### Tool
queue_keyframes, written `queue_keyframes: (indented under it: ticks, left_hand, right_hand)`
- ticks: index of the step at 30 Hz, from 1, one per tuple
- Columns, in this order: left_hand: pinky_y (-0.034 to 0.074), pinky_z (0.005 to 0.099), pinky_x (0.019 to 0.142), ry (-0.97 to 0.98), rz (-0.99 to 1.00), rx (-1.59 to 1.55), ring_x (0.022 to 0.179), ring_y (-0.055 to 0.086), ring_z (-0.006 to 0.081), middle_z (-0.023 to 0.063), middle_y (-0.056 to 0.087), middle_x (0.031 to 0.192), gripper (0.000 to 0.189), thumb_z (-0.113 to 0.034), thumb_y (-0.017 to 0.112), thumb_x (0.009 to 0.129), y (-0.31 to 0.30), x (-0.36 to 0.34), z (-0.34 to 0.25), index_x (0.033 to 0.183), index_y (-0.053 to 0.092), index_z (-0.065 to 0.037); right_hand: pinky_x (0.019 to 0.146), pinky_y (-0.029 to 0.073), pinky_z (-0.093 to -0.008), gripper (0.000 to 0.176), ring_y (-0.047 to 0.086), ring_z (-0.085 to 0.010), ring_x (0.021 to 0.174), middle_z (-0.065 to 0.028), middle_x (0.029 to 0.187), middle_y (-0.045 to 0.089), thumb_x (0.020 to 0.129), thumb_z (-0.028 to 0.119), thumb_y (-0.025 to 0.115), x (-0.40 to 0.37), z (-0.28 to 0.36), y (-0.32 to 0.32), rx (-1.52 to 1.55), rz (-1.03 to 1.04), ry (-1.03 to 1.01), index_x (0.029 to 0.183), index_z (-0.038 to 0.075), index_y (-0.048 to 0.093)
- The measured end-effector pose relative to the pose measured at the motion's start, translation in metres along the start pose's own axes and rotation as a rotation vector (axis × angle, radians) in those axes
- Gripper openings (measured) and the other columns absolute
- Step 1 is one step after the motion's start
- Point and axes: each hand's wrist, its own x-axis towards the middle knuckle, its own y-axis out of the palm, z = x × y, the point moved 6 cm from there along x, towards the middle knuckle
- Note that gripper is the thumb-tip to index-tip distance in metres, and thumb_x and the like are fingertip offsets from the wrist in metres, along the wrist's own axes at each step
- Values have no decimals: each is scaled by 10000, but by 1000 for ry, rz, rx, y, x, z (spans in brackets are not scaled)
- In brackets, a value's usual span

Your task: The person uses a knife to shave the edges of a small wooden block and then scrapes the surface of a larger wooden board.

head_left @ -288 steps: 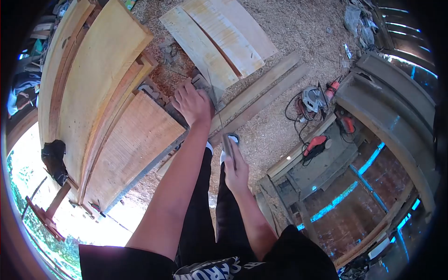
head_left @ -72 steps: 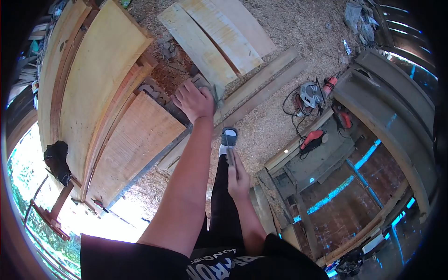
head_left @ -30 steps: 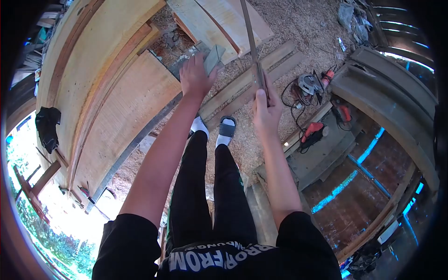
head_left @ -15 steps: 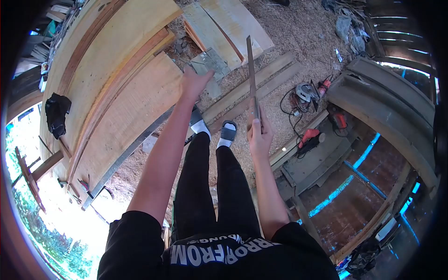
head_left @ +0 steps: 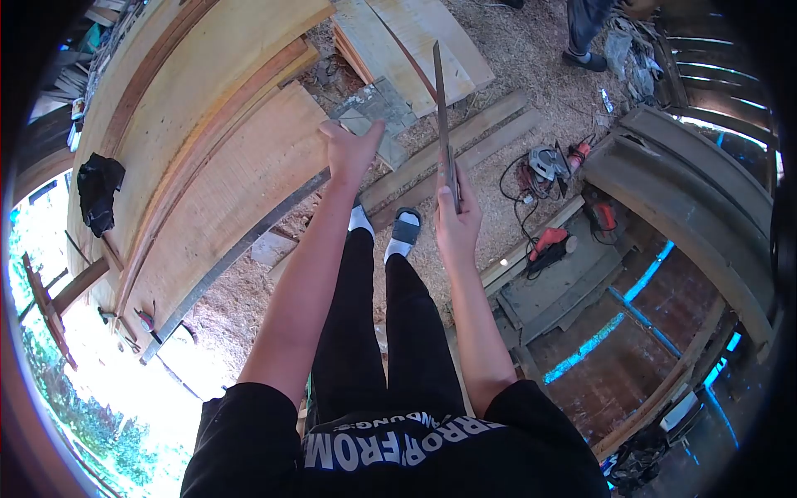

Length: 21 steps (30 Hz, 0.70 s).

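Note:
My right hand (head_left: pixel 459 212) is closed around the lower end of a long, thin metal square (head_left: pixel 441 104), whose blade points up and away from me. My left hand (head_left: pixel 353 151) is stretched out at the right end of a pale wooden board (head_left: pixel 249 178), with thumb and fingers apart. Nothing shows in its grip. Just beyond it lie greyish flat pieces (head_left: pixel 386 108) beside light planks (head_left: pixel 444 46).
Two long boards (head_left: pixel 490 124) lie on the shavings-covered floor. A circular saw (head_left: pixel 546 163), red power tools (head_left: pixel 548 242) and cables are at the right, near curved wooden panels (head_left: pixel 681 212). Another person's leg (head_left: pixel 584 33) shows at the top right. A black bag (head_left: pixel 100 195) hangs left.
The metal square has tilted slightly and shifted up with my right hand. My left hand has opened wider, moving slightly. Another person's leg has come into view at the top right.

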Motion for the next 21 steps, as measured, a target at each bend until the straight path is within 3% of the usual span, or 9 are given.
queue_keyframes:
  ticks: [1, 3, 4, 6, 7, 9, 13, 18, 21]
  left_hand:
    - [598, 417, 737, 1, 0, 1, 812, 740, 355, 292, 681, 1050, 924, -500, 841, 772, 8, 11, 12, 1294, 325, 62]
    - [505, 344, 450, 255, -218, 86, 516, 613, 219, 176, 646, 836, 980, -423, 800, 860, 7, 22, 6, 1483, 163, -14]
    - [505, 344, 450, 255, -218, 87, 516, 613, 219, 176, 646, 836, 980, -423, 800, 860, 8, 23, 4, 1483, 163, -14]
    - [590, 433, 650, 279, -237, 111, 733, 725, 351, 253, 701, 1007, 994, -515, 757, 869, 8, 20, -12, 1529, 195, -29]
    - [590, 433, 650, 278, -236, 111, 733, 725, 351, 253, 701, 1007, 994, -515, 757, 869, 7, 19, -23, 1529, 195, -29]
    - [524, 521, 977, 233, -194, 182, 1089, 677, 496, 339, 687, 1166, 963, -509, 706, 894, 7, 19, -37, 1542, 196, -11]
    - [536, 516, 959, 158, -81, 387, 1089, 687, 473, 331, 694, 1156, 969, -535, 704, 892, 20, 55, -23, 1539, 217, -2]
    - [562, 510, 911, 344, -121, 442, 1075, 706, 440, 297, 713, 1138, 984, -602, 713, 865, 0, 51, -16, 1493, 294, 28]
    - [572, 496, 892, 293, -39, 540, 1066, 712, 432, 283, 719, 1135, 953, -603, 730, 850, 0, 57, -9, 1452, 353, 33]
  right_hand:
    - [539, 340, -186, 530, 427, 10, 654, 48, 947, 589, 1040, 72, 591, 3, 6, 6, 66, -2, 36, 1550, 27, 457]
    - [535, 336, -185, 525, 425, 11, 649, 54, 921, 575, 1041, 71, 589, 9, 15, 11, 57, -1, 25, 1548, 26, 460]
    - [531, 331, -184, 520, 423, 11, 644, 61, 896, 561, 1042, 70, 586, 11, 18, 13, 46, 0, 14, 1545, 25, 464]
    - [527, 327, -184, 517, 421, 11, 639, 68, 879, 550, 1043, 71, 584, 17, 20, 16, 37, -5, 8, 1544, 24, 465]
    - [523, 322, -184, 514, 418, 10, 634, 76, 862, 538, 1044, 71, 582, 19, 21, 16, 28, -11, 3, 1543, 24, 467]
    - [532, 326, -182, 516, 421, 10, 643, 69, 892, 554, 1045, 72, 580, 23, 17, 17, 50, -14, 5, 1545, 22, 464]
    - [573, 354, -175, 526, 447, 9, 688, 38, 1009, 609, 1047, 76, 575, 23, 23, 15, 11, 14, 22, 1554, 16, 449]
    - [611, 391, -179, 531, 476, 2, 732, 11, 1100, 642, 1046, 70, 568, 22, 10, 3, -35, 0, 11, 1558, 13, 442]
    - [614, 398, -180, 531, 482, 0, 736, 6, 1109, 648, 1045, 63, 567, 21, 5, 0, -29, 3, 37, 1558, 9, 439]
